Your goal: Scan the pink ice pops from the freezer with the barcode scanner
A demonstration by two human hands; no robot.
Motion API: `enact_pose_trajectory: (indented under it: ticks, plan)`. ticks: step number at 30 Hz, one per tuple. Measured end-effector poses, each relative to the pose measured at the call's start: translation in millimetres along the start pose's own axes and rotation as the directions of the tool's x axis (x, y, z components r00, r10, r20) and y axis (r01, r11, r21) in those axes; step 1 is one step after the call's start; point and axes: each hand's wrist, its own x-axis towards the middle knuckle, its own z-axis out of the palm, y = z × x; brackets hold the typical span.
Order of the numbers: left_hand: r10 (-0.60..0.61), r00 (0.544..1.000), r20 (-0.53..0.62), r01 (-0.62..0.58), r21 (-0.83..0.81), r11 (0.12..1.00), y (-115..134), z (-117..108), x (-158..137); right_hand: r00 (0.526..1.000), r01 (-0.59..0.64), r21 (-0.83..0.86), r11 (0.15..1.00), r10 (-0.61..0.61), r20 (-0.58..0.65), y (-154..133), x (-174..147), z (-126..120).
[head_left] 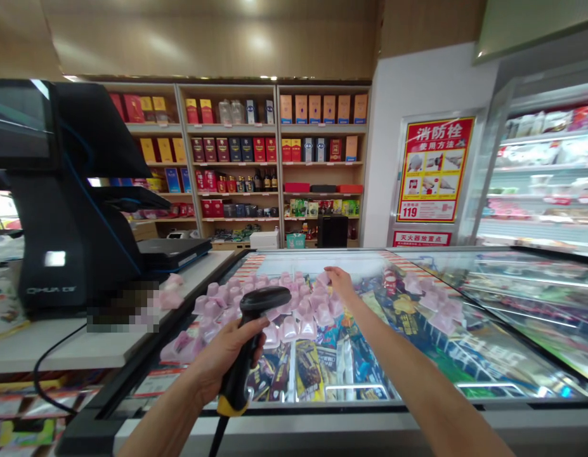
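Observation:
My left hand (239, 343) is wrapped round the handle of a black and yellow barcode scanner (265, 301), its head raised over the freezer's glass top. A cable runs down from the scanner's butt. Farther out, my right hand (340, 284) is closed at the fingertips on a small pink cup-shaped pack (323, 278), at the far right edge of a group. Many more pink packs (290, 328) lie close together on the glass below and to the left. A smaller cluster of pink packs (436, 301) lies to the right of my right forearm.
Under the glass are colourful wrapped ice creams (310, 371). A black checkout terminal (79, 228) stands on the white counter (84, 349) at left, with a few pink packs (170, 292) beside it. Shelves of boxed goods (241, 150) line the back wall; a lit display fridge (545, 165) stands at right.

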Motion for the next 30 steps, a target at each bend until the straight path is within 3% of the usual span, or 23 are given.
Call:
enact_pose_trajectory:
  ticks: [5, 17, 21, 25, 30]
  plan:
    - [-0.007, 1.000, 0.008, 0.007, -0.036, 0.999, 9, -5, -2, 0.989, -0.147, 0.229, 0.962, 0.136, 0.063, -4, -1, 3]
    - [0.016, 0.998, 0.064, -0.012, -0.064, 0.998, 16, -8, -13, 0.975, -0.214, 0.277, 0.937, 0.189, 0.116, -4, 0, 6]
    - [0.006, 0.997, 0.080, -0.002, -0.046, 0.999, 17, -4, -12, 0.987, -0.153, 0.196, 0.969, 0.140, 0.078, 0, 0, 9]
    - [0.009, 1.000, 0.019, -0.007, -0.070, 0.998, 12, -11, -8, 1.000, -0.007, 0.048, 0.999, 0.006, 0.022, 4, 5, 11]
    - [0.012, 0.999, -0.037, -0.014, -0.057, 0.998, 4, -18, -1, 0.991, 0.124, -0.305, 0.944, -0.133, -0.010, 9, 4, 21]
